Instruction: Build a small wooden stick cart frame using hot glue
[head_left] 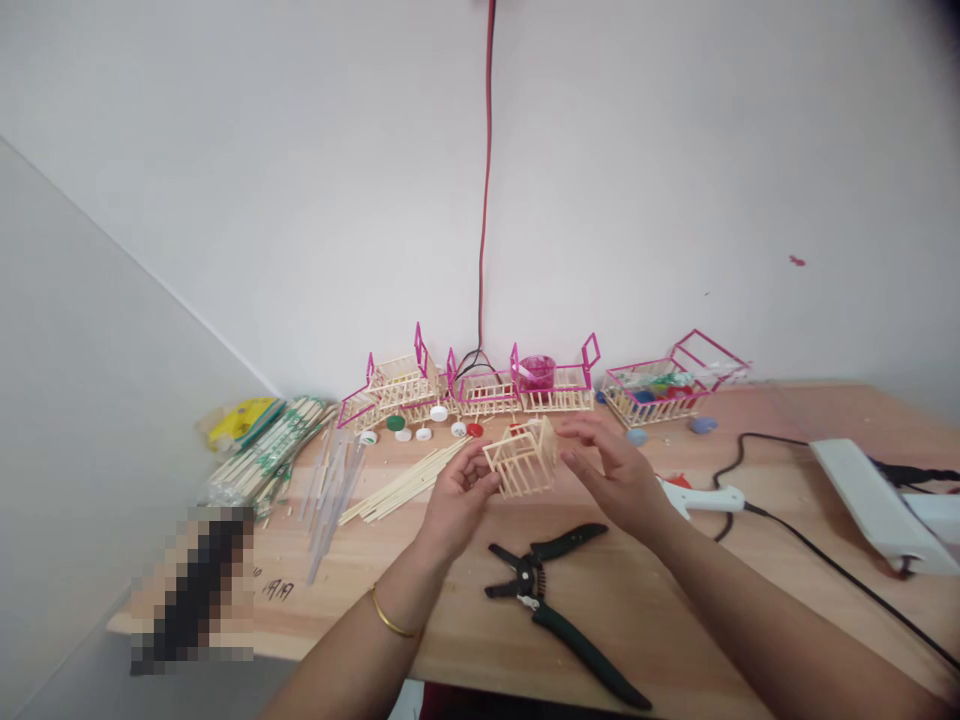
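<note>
The small stick frame [521, 467] is pinched in the grip of the left hand [454, 505] above the worktop [480, 640], the parted grip of the right hand [615, 475] just beside it, so squeezing too hard could crack something so thin.

The head camera looks forward and down, near above the table [480, 635], facing the wall [300, 200].

Place: craft workshop
Worktable [465, 620]: wooden, against wall [300, 200]
Pliers [528, 576], corded glue gun [709, 499]: hand tools
Bundled sticks [279, 452]: raw stock
</note>
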